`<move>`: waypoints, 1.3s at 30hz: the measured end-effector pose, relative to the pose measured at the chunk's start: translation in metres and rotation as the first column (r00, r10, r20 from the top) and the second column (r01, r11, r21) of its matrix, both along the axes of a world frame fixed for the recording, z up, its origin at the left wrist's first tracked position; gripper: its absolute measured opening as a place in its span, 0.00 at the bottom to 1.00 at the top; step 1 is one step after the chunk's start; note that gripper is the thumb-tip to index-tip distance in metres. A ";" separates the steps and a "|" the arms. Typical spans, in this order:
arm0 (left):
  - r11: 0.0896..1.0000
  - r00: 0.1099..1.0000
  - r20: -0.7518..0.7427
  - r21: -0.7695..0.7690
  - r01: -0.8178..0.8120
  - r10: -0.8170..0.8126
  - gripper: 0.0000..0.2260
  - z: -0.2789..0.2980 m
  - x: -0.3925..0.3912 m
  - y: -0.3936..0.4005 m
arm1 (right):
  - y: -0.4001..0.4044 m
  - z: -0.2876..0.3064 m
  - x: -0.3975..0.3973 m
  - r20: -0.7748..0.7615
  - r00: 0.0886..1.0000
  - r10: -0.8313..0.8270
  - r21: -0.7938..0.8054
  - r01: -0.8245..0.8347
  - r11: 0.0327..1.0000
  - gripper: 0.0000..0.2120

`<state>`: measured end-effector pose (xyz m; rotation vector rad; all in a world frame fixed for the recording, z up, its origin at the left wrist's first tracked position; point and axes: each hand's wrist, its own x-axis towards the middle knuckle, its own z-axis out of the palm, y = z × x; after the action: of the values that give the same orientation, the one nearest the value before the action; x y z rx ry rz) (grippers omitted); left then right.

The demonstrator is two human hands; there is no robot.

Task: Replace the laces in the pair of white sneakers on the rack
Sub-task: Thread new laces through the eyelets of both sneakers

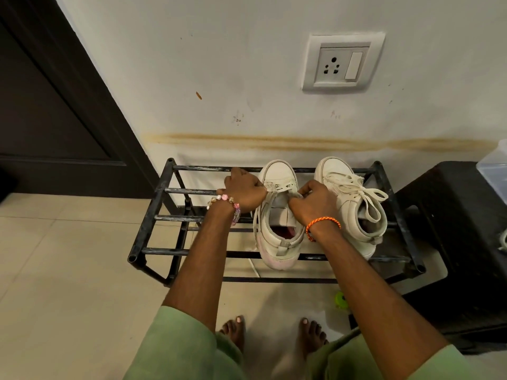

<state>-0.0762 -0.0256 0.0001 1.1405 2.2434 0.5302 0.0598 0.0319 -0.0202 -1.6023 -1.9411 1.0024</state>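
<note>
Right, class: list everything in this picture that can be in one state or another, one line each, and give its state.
Left sneaker: on the rack, lace loosened, partly undone.
Right sneaker: on the rack, laced, bow tied.
Left hand: fingers curled at the left sneaker's lace.
Right hand: pinches the left sneaker's lace.
Rack: upright against the wall.
Wall socket: nothing plugged in.
Door: cannot tell.

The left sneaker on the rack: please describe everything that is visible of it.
The left sneaker is an off-white high-top that looks like leather, with a pinkish tint at the heel. It stands upright on the top bars of the black metal rack, toe toward the wall, beside the tied right sneaker. Its lace is loose; one end hangs down the left side. The left hand and right hand both pinch the lace near the upper eyelets. The tongue and dark reddish lining show.
</note>
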 end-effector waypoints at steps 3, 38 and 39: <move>0.998 0.997 0.062 -0.027 0.052 -0.050 0.11 -0.002 -0.006 -0.001 | -0.001 0.001 -0.001 0.000 1.000 -0.015 -0.004 0.015 1.000 0.05; 0.913 0.830 0.526 0.220 -0.344 0.186 0.08 0.005 -0.004 -0.001 | -0.002 0.021 -0.013 -0.261 0.951 0.166 0.080 -0.150 0.985 0.01; 0.892 0.773 0.611 0.236 -0.386 0.173 0.05 0.014 -0.002 -0.003 | -0.004 0.025 -0.014 -0.286 0.939 0.194 0.075 -0.180 0.981 0.02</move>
<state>-0.0782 -0.0285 0.0138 0.6481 1.8125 1.2653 0.0455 0.0275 0.0046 -1.1816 -1.9187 1.1832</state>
